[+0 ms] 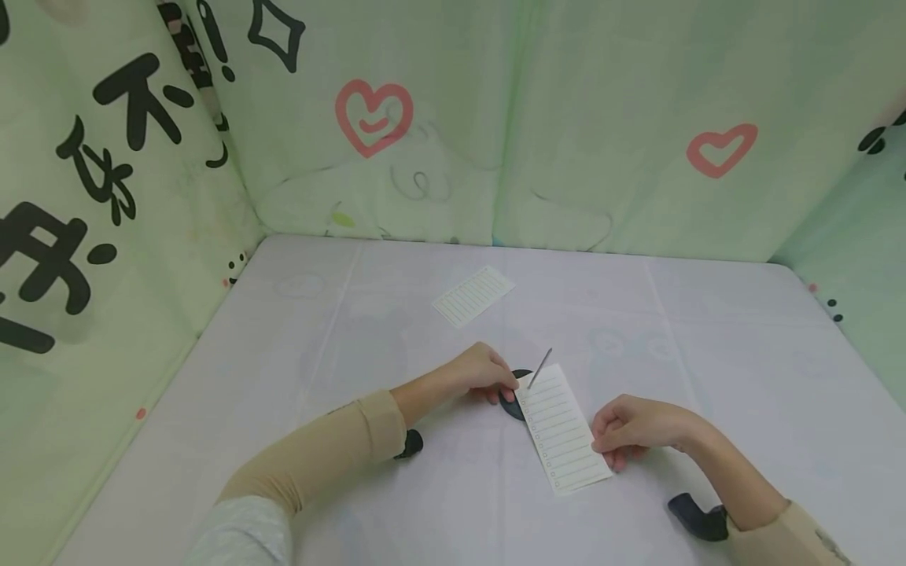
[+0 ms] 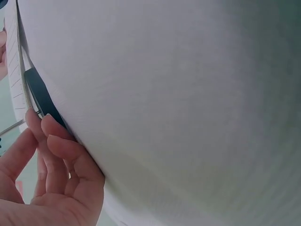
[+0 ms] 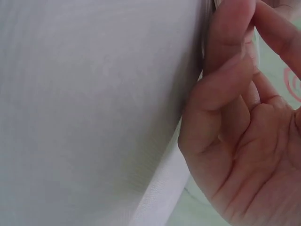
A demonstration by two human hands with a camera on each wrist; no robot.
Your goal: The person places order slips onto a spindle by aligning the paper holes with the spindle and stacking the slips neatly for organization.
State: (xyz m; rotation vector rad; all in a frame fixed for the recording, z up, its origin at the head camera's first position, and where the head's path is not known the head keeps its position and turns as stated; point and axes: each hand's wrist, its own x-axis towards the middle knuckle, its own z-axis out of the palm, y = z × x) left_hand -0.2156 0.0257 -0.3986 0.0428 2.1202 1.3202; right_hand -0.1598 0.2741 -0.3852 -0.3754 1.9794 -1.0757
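Note:
A lined paper strip (image 1: 562, 431) lies slanted on the white table (image 1: 283, 377), its far end over a black round base (image 1: 511, 402) with a thin metal spike (image 1: 541, 366) standing up from it. My left hand (image 1: 488, 374) holds the base's left edge, and its fingertips (image 2: 54, 134) touch the black base (image 2: 40, 94) beside the strip (image 2: 11, 70). The right hand (image 1: 628, 432) pinches the strip's right edge near its near end. Its curled fingers (image 3: 225, 70) rest against the cloth in the right wrist view.
A second lined paper strip (image 1: 473, 295) lies farther back, near the table's middle. Green printed fabric walls (image 1: 453, 141) close in the table at the back and both sides. Black wrist mounts (image 1: 697, 515) sit under both forearms.

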